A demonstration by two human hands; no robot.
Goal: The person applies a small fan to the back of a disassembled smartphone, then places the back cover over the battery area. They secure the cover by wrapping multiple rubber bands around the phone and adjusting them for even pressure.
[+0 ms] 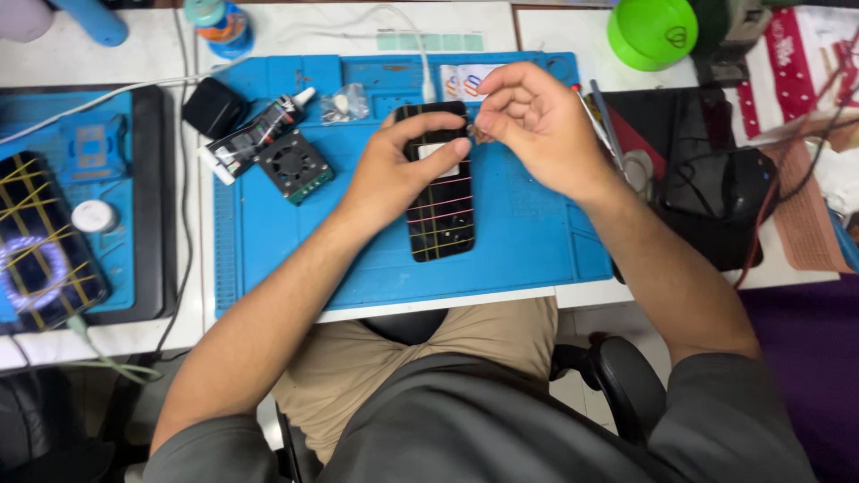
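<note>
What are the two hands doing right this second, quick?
Left hand: fingers spread, resting on the black rectangular phone wrapped in rubber bands, thumb pressing its upper part.
Right hand: fingertips pinched shut on something tiny; what it is cannot be told.

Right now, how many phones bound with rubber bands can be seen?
2. One phone lies on the blue mat under the left hand. The other phone lies at the far left edge on a second mat. More may be hidden.
</note>
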